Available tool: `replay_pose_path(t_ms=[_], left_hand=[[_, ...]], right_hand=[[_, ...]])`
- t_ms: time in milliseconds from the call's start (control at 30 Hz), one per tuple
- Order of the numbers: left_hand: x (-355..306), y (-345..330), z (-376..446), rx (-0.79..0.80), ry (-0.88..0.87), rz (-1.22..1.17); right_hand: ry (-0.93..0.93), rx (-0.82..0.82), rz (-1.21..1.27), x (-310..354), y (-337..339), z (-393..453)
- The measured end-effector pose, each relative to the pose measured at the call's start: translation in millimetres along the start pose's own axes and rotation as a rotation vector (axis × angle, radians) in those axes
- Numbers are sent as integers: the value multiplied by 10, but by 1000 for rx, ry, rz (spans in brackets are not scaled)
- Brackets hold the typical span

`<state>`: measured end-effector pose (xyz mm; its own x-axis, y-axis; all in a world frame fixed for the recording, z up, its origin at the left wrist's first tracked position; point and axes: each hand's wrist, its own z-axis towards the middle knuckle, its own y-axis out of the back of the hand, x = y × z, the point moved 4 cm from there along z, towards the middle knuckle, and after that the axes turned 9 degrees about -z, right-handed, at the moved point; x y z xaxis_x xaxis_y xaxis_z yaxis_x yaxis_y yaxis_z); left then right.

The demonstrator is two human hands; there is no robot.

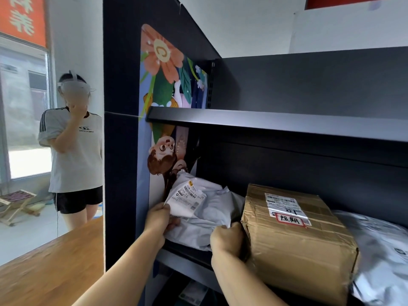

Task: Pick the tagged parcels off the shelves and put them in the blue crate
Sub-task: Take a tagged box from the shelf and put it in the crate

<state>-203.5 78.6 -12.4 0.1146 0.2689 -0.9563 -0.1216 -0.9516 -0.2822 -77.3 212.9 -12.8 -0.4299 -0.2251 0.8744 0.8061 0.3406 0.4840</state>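
Writing, box: cardboard box (295,237) carries a white shipping label (284,206) with barcode, small print too fine to read; below it a red-bordered tag (289,219) handwritten "超期", with "10" inked just above.
Writing, mailer: pale grey poly mailer (205,215) has a white barcode label (187,198) with a small yellow mark at its upper edge; digits too small to read reliably.
Writing, room: orange banner (22,17) top left with pale characters, cut off by the frame.
Surface: dark metal shelf unit (309,85); mailer and box sit side by side on the lower shelf (189,257), touching; the box overhangs the shelf's front edge. A silver-grey bag (384,257) lies just right of the box.
Shelf end panel: cartoon poster (167,85), orange flower with letter "C", child's face printed upside down.
Room: wooden tabletop (50,268) lower left; pale tiled floor; window behind; folding stool (15,204) by the wall.
Bystander: person (75,146) in white T-shirt, black shorts and a headset, one hand raised to the face.
Left hand (160,219): pinches the mailer's left edge beside its label.
Right hand (227,239): fingers curled round the mailer's crumpled right edge, knuckles against the box's near left corner.
Mailer condition: wrinkled, soft, lying on the shelf.
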Motion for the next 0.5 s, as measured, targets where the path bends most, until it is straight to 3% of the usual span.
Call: replay_pose_path(t_ms=[500], left_hand=[[-52, 18, -11, -18, 8, 15]], right_hand=[[51, 74, -45, 55, 25, -48]])
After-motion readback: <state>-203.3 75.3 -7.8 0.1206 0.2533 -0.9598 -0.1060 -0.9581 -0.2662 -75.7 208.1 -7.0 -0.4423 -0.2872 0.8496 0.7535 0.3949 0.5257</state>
